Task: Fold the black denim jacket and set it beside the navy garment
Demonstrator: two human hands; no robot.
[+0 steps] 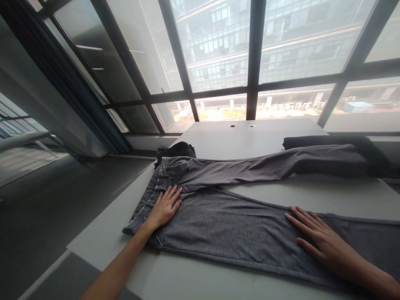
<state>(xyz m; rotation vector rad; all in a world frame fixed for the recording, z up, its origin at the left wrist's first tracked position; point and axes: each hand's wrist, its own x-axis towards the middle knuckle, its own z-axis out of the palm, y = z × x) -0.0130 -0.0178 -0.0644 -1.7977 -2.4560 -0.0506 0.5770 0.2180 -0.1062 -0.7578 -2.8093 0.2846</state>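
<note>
A pair of grey jeans (231,227) lies spread flat on a white table (218,141), waistband to the left and both legs running to the right. My left hand (165,206) rests flat and open on the jeans near the waistband, fingers together and stretched out. My right hand (315,233) lies flat and open on the near leg, fingers spread and pointing left. Neither hand holds anything. The far leg (281,164) angles away toward the back right.
A dark folded garment (337,142) lies at the table's back right, another dark bundle (176,150) sits just beyond the waistband. Large windows (218,54) stand behind the table. The table's left edge (103,225) drops to dark floor.
</note>
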